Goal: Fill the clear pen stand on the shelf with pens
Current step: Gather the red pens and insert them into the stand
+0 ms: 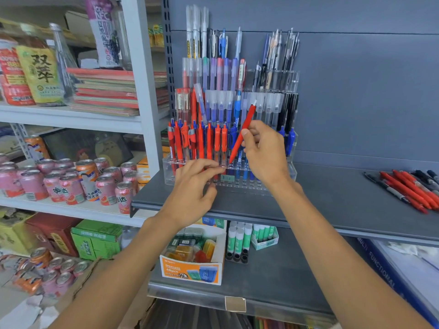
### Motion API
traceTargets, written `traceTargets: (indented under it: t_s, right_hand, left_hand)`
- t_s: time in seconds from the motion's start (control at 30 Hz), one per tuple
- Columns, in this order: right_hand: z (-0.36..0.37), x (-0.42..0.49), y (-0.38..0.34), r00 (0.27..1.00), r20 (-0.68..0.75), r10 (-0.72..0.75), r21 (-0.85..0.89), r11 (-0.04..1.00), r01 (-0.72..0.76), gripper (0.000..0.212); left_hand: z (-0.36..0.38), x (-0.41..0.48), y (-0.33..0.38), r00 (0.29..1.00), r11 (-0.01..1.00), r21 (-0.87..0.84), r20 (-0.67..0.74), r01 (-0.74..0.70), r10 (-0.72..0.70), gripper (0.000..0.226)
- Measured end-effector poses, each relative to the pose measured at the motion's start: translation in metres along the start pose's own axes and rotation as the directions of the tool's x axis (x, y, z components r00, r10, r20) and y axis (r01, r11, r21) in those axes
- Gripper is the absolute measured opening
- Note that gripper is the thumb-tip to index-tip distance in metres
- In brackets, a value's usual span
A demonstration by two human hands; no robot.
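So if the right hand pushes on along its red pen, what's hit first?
Likely the front-row top plate of the clear acrylic pen stand, just right of the upright red pens; the red plastic pen in the right hand nearly touches it. Depth unclear.

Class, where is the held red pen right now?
Head view, centre: the red pen is pinched in the right hand, tilted, tip at the front row of the clear pen stand, beside standing red pens.
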State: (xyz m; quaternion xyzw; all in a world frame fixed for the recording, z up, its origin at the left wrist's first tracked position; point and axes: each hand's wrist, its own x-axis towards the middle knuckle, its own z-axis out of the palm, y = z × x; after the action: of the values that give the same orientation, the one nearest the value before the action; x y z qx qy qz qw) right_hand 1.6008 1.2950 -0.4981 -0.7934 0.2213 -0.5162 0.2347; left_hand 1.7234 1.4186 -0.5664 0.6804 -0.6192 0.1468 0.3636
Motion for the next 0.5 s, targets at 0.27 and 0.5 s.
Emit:
traceTargets:
  t_s: [0.27,0.5]
  right_hand:
    - [-0.001,0.0048,0.0011,0.999,0.026,-0.039,-0.11,0.993,0.041,0.017]
    - [0.0066,-0.0008,0.0076,0.986,0.165,-0.007,-0.218,0.975,0.043,0.02]
  left_hand:
    - [-0.0021,-0.005,0.0014,1.0,1.0,0.016,-0.022,-0.013,0.014,0.033]
    - [-0.0029,-0.0072,0.0004,0.999,0.996,0.075,-0.018,-0.039,0.04,0.033]
